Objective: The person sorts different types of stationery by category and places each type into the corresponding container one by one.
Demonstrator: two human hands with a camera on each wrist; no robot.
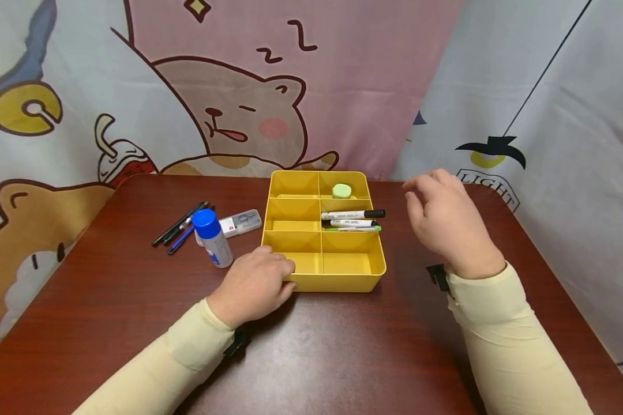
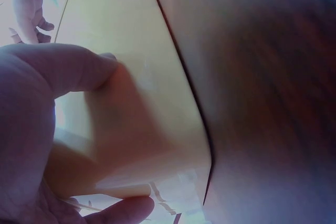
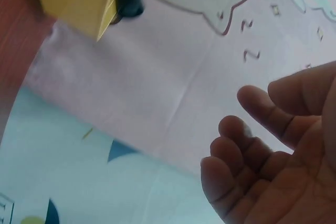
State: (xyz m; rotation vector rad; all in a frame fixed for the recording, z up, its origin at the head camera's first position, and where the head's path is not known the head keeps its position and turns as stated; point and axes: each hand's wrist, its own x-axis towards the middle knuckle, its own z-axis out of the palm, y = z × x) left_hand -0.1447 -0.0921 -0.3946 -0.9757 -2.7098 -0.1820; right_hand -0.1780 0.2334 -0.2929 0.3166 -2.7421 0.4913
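Note:
A yellow compartment organizer [image 1: 337,282] stands on the table, its sections divided by low walls. My left hand [image 1: 253,285] grips its near left corner, and in the left wrist view the thumb [image 2: 79,69] lies against the outer wall. Three markers, among them a black-capped marker [image 1: 352,214], lie across the middle right section with their caps over the rim. In the far right section sits a pale green lidded item [image 1: 341,191]. To the right of the organizer, my right hand [image 1: 449,222] is raised with loosely bent fingers and nothing in them.
Left of the organizer stands a white bottle with a blue cap [image 1: 214,237]. Behind it lies a clear plastic case [image 1: 240,223], and several pens [image 1: 179,226] lie further left. A printed cloth [image 1: 374,86] hangs along the table's back edge.

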